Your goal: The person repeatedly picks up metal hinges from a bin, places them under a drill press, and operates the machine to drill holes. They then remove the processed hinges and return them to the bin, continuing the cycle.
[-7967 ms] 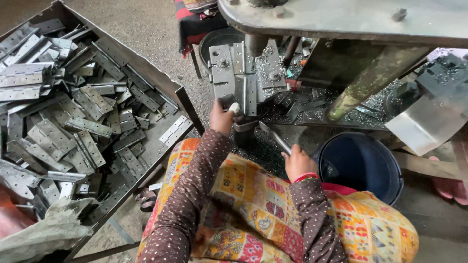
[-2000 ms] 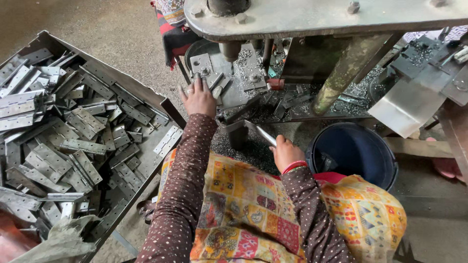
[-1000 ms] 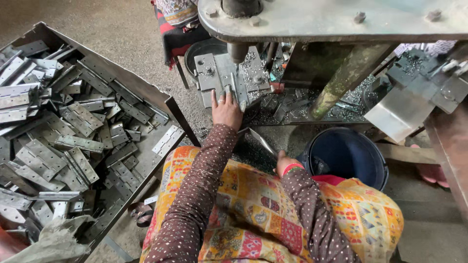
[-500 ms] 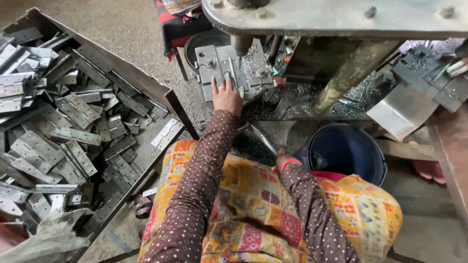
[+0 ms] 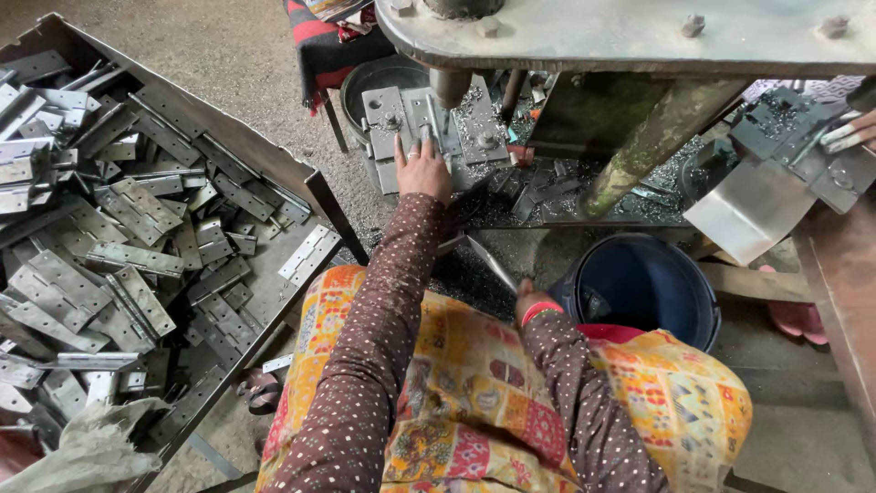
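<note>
My left hand (image 5: 422, 169) reaches forward onto the grey die block (image 5: 392, 123) of a metal press, right under the round punch (image 5: 449, 87). Its fingertips hold a small metal hinge piece (image 5: 426, 131) against the block. My right hand (image 5: 527, 297) is low, by my knee, and grips a slim metal lever (image 5: 484, 260) that slants up to the left. My arms wear brown dotted sleeves, and a yellow patterned cloth (image 5: 474, 393) covers my lap.
A big rusty tray (image 5: 274, 169) at the left holds several grey hinges (image 5: 137, 228). A dark blue bucket (image 5: 643, 283) stands right of my knee. The press frame (image 5: 639, 32) overhangs the top. Another person's fingers (image 5: 853, 132) show at the far right.
My left hand has moved from the left side of the die block to under the punch and stays there. My right hand has sunk lower with the lever.
</note>
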